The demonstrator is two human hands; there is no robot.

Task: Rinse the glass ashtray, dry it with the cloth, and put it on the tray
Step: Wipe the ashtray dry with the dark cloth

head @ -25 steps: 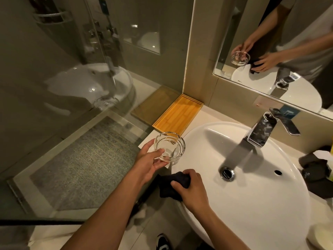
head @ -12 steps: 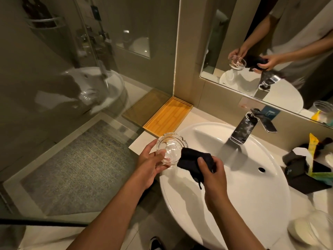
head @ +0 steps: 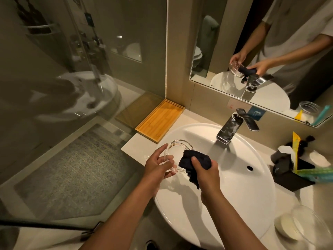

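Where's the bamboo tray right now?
Head view, left of the sink: the bamboo tray lies on the counter corner against the wall, beyond the ashtray.

2 hands (head: 158, 165), 1 ashtray (head: 175, 150), 1 cloth (head: 194, 162), 1 tray (head: 160, 120), 1 faucet (head: 232, 125).

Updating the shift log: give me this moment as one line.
phase: drying | left hand: holds glass ashtray tilted over sink | right hand: presses dark cloth into it | tray: empty

Bathroom: white sink (head: 234, 204), chrome faucet (head: 229, 127), mirror (head: 216, 42), glass shower (head: 72, 87).
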